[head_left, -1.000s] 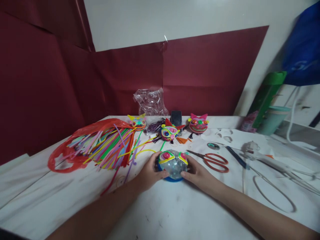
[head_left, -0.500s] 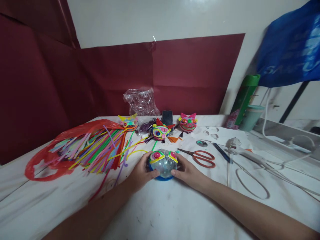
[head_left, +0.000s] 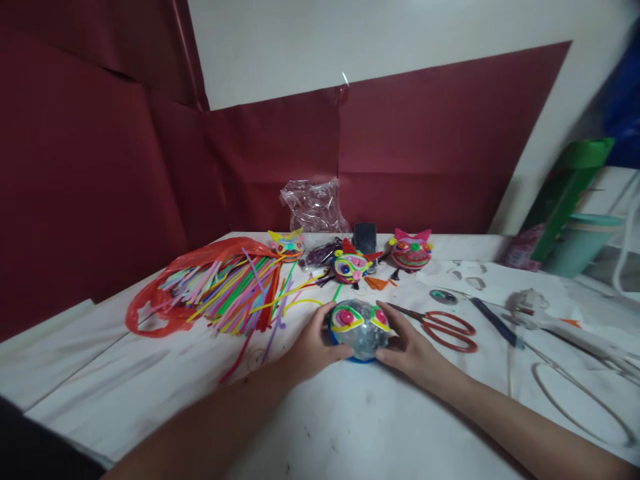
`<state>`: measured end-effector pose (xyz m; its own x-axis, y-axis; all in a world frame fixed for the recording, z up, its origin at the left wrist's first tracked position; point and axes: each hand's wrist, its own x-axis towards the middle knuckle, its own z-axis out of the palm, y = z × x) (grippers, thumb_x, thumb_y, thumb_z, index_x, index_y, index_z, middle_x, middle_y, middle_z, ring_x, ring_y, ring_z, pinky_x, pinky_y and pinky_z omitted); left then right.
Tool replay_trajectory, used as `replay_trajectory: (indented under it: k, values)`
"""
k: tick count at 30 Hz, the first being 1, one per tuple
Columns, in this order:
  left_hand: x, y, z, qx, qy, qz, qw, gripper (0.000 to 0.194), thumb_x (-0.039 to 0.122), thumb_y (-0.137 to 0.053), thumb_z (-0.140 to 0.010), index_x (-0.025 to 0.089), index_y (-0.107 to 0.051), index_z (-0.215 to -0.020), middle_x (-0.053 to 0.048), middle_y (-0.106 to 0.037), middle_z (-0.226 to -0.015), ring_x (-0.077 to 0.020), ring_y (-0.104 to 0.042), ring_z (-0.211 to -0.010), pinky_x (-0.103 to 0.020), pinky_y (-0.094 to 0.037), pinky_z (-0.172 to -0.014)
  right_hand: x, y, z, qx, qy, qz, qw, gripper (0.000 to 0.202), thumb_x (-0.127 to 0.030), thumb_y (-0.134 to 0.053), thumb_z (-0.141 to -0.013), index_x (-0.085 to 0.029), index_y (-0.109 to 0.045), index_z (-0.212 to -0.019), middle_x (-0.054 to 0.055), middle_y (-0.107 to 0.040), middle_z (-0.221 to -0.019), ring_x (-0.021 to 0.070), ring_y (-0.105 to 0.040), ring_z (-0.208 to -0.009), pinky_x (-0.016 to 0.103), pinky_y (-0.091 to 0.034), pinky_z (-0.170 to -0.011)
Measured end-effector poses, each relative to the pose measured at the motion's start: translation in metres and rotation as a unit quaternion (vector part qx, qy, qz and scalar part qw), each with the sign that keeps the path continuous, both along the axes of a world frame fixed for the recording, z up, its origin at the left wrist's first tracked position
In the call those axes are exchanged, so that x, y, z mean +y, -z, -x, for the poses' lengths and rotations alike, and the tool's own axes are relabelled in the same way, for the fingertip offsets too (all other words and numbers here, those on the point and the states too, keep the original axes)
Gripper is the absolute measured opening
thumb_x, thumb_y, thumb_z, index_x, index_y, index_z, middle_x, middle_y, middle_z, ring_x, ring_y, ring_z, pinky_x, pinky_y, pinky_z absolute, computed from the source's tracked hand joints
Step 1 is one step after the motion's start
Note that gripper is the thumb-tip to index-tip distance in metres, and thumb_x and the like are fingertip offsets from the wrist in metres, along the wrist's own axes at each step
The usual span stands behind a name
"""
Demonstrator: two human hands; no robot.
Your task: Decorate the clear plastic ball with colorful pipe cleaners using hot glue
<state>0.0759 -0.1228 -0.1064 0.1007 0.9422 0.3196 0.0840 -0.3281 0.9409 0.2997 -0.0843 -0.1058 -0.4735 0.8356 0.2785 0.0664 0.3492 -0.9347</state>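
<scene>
A rounded, see-through grey ball (head_left: 366, 339) with a blue rim underneath sits on the table in front of me. Two eyes with pink centres and yellow and green outlines are fixed to its upper front. My left hand (head_left: 320, 337) curves round its left side, thumb at the front. On the opposite side, my right hand (head_left: 407, 343) grips it with thumb and fingers. Just beyond the ball stands a small decorated animal head (head_left: 351, 268) with red ears. Red-handled scissors (head_left: 450, 330) lie beside my right hand, blades pointing left.
Colourful pipe cleaners (head_left: 235, 293) lie on a red plastic bag (head_left: 135, 313) at the left. Behind are a yellow-eared head (head_left: 289, 245), a pink-eared head (head_left: 411, 250), a dark phone-like object (head_left: 365, 237) and clear wrapping (head_left: 315, 205). Cables (head_left: 580, 400) and a blue-handled tool (head_left: 493, 320) lie right.
The camera view has turned left, so everything appears farther right. Both hands stay on the ball, and a wider gap shows between my right thumb and fingers.
</scene>
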Motion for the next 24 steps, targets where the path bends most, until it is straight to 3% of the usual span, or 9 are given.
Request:
replay_trajectory:
  k: [5, 8, 11, 13, 17, 18, 19, 21, 24]
  values:
    - [-0.003, -0.007, 0.003, 0.064, -0.012, -0.033, 0.997, 0.083, 0.047, -0.073, -0.069, 0.016, -0.038, -0.138, -0.018, -0.047, -0.139, -0.0327, -0.047, -0.126, -0.044, -0.04, -0.104, -0.006, -0.007, 0.008, 0.016, -0.031, -0.011, 0.999, 0.093, -0.052, -0.078, -0.065, -0.021, -0.031, -0.139, 0.014, -0.052, -0.133, 0.0293, -0.057, -0.113, 0.044, -0.05, -0.095]
    - [-0.001, -0.013, 0.004, 0.083, -0.109, -0.056, 0.989, 0.064, 0.051, -0.059, -0.079, 0.016, -0.045, -0.131, -0.017, -0.05, -0.137, -0.0292, -0.048, -0.126, -0.041, -0.04, -0.104, -0.006, -0.008, 0.01, 0.023, -0.028, -0.008, 0.999, 0.087, -0.051, -0.078, -0.065, -0.022, -0.035, -0.135, 0.013, -0.053, -0.13, 0.0285, -0.058, -0.111, 0.045, -0.049, -0.095]
    - [0.006, -0.031, 0.01, 0.118, -0.201, -0.041, 0.972, 0.049, 0.047, -0.053, -0.081, 0.017, -0.053, -0.119, -0.015, -0.059, -0.125, -0.0253, -0.057, -0.115, -0.036, -0.046, -0.094, -0.004, -0.008, 0.011, 0.031, -0.024, -0.007, 0.999, 0.085, -0.049, -0.08, -0.064, -0.022, -0.037, -0.132, 0.012, -0.056, -0.126, 0.0278, -0.059, -0.108, 0.045, -0.049, -0.094]
    - [0.012, -0.052, 0.02, 0.143, -0.222, -0.035, 0.964, 0.041, 0.044, -0.057, -0.077, 0.015, -0.059, -0.106, -0.014, -0.065, -0.111, -0.0256, -0.062, -0.103, -0.037, -0.049, -0.089, -0.003, -0.008, 0.01, 0.024, -0.014, -0.011, 1.0, 0.085, -0.047, -0.081, -0.062, -0.021, -0.038, -0.13, 0.012, -0.058, -0.123, 0.0275, -0.06, -0.107, 0.045, -0.049, -0.094]
    - [0.013, -0.101, 0.057, 0.207, -0.265, -0.047, 0.941, 0.019, 0.032, -0.061, -0.068, 0.019, -0.066, -0.082, -0.006, -0.07, -0.09, -0.0246, -0.061, -0.09, -0.035, -0.045, -0.087, -0.001, -0.011, 0.009, 0.015, -0.001, -0.012, 1.0, 0.084, -0.045, -0.082, -0.061, -0.022, -0.04, -0.129, 0.01, -0.059, -0.121, 0.0264, -0.061, -0.104, 0.044, -0.051, -0.091]
    - [0.01, -0.11, 0.07, 0.234, -0.282, -0.054, 0.929, 0.015, 0.029, -0.061, -0.067, 0.019, -0.067, -0.077, -0.005, -0.069, -0.088, -0.0243, -0.06, -0.09, -0.034, -0.043, -0.088, -0.001, -0.011, 0.009, 0.018, -0.003, -0.011, 1.0, 0.083, -0.044, -0.082, -0.061, -0.022, -0.04, -0.129, 0.009, -0.06, -0.12, 0.0259, -0.061, -0.104, 0.043, -0.051, -0.09]
    - [0.006, -0.116, 0.083, 0.303, -0.312, -0.063, 0.898, 0.013, 0.029, -0.058, -0.068, 0.021, -0.067, -0.074, -0.003, -0.069, -0.083, -0.0232, -0.06, -0.086, -0.032, -0.043, -0.086, -0.001, -0.012, 0.009, 0.022, -0.006, -0.01, 1.0, 0.081, -0.044, -0.082, -0.061, -0.022, -0.04, -0.128, 0.009, -0.06, -0.12, 0.0255, -0.061, -0.104, 0.043, -0.051, -0.09]
    - [-0.006, -0.12, 0.11, 0.328, -0.353, -0.048, 0.875, 0.013, 0.029, -0.058, -0.067, 0.021, -0.067, -0.071, -0.002, -0.068, -0.074, -0.0225, -0.06, -0.078, -0.03, -0.043, -0.077, -0.001, -0.013, 0.009, 0.027, -0.011, -0.004, 1.0, 0.079, -0.043, -0.081, -0.062, -0.022, -0.041, -0.127, 0.009, -0.061, -0.12, 0.025, -0.062, -0.103, 0.042, -0.051, -0.09]
    - [-0.025, -0.111, 0.144, 0.332, -0.427, -0.004, 0.841, 0.014, 0.03, -0.058, -0.067, 0.019, -0.066, -0.069, 0.001, -0.061, -0.055, -0.0188, -0.054, -0.057, -0.026, -0.038, -0.056, 0.0, -0.012, 0.009, 0.034, -0.016, 0.002, 0.999, 0.079, -0.044, -0.079, -0.062, -0.02, -0.041, -0.127, 0.01, -0.061, -0.119, 0.025, -0.063, -0.101, 0.042, -0.052, -0.089]
